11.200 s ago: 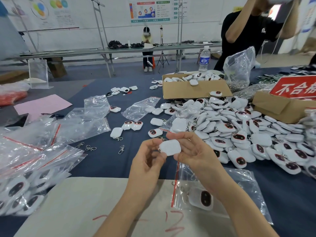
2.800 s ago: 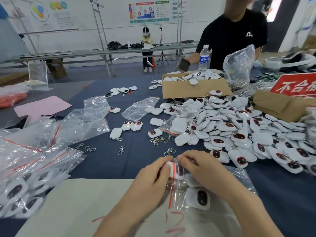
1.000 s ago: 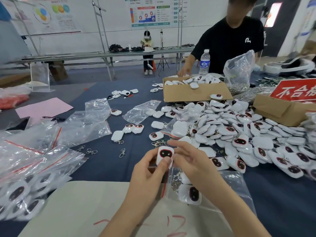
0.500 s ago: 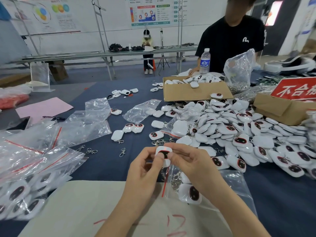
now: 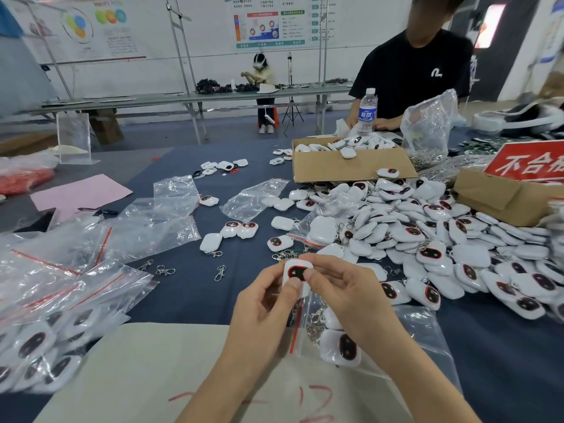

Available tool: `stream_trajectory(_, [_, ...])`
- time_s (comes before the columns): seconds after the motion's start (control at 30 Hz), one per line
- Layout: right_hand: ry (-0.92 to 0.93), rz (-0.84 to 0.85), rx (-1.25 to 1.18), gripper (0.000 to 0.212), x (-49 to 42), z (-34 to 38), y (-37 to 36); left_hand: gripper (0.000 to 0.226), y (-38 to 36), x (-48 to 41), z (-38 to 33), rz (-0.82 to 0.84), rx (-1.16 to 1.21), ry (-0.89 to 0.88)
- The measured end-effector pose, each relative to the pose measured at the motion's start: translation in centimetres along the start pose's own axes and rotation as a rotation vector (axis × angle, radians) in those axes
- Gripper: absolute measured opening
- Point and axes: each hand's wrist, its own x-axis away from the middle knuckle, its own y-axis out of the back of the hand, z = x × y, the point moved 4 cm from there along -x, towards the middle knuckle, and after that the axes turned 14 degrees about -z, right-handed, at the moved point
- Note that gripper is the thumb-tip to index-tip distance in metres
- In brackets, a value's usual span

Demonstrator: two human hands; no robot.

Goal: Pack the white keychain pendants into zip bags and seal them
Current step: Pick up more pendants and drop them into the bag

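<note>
A white keychain pendant (image 5: 296, 273) with a dark oval face is held up between both hands, just above the table. My left hand (image 5: 262, 306) pinches its lower left side with thumb and fingers. My right hand (image 5: 341, 288) pinches it from the right, thumb on its face. Below them lies a clear zip bag (image 5: 409, 331) with a red seal strip, holding a pendant (image 5: 341, 346) with its metal clip. A large heap of loose pendants (image 5: 427, 239) covers the table to the right.
Filled zip bags (image 5: 39, 340) and empty bags (image 5: 146, 221) lie at the left. A cardboard box (image 5: 345, 166) of pendants, a water bottle (image 5: 366, 112), a red sign (image 5: 528, 161) and a person in black (image 5: 412, 74) stand beyond. A beige sheet (image 5: 152, 370) lies nearest me.
Since 2.8 s ago my hands have lifted off the bag's opening and now hold a pendant above it. In the last half second they have turned it slightly in place.
</note>
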Motion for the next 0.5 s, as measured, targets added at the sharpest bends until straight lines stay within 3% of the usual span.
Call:
stream_trajectory(0.13, [-0.007, 0.028, -0.02, 0.043, 0.07, 0.31, -0.14, 0.03, -0.03, 0.08, 0.02, 0.002, -0.011, 0.003])
stream_trajectory(0.5, [-0.02, 0.013, -0.002, 0.033, -0.05, -0.34, 0.15, 0.027, -0.09, -0.04, 0.16, -0.005, -0.014, 0.02])
